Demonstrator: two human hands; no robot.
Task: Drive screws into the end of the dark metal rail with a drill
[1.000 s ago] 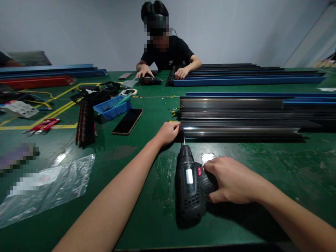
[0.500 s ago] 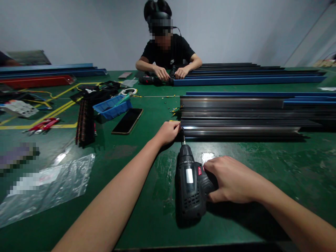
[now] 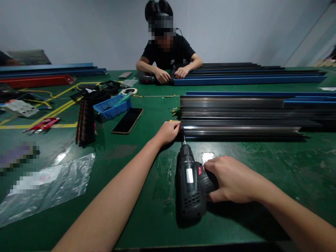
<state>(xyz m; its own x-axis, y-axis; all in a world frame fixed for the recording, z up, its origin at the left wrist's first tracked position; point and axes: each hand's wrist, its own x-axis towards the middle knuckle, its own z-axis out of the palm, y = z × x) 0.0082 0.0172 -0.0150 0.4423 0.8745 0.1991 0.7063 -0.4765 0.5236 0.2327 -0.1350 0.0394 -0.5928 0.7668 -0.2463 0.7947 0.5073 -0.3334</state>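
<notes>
My right hand (image 3: 229, 180) is closed round the grip of a black cordless drill (image 3: 190, 192), which lies on its side low over the green table (image 3: 147, 224). The drill's bit points away from me and meets the near left end of a dark metal profile (image 3: 236, 131). At that same end my left hand (image 3: 168, 133) is closed, its fingertips pinched against the profile's corner by the bit tip. What the fingertips hold is too small to make out. Yellow-green wires (image 3: 175, 110) stick out beside the profiles' left ends.
Across the table a person (image 3: 168, 52) works at a blue profile (image 3: 249, 81), another drill (image 3: 148, 80) beside them. To my left are a phone (image 3: 127, 120), a blue tray (image 3: 112, 106), dark ribbed strips (image 3: 85, 122), red-handled tools (image 3: 46, 125) and a clear plastic bag (image 3: 65, 182).
</notes>
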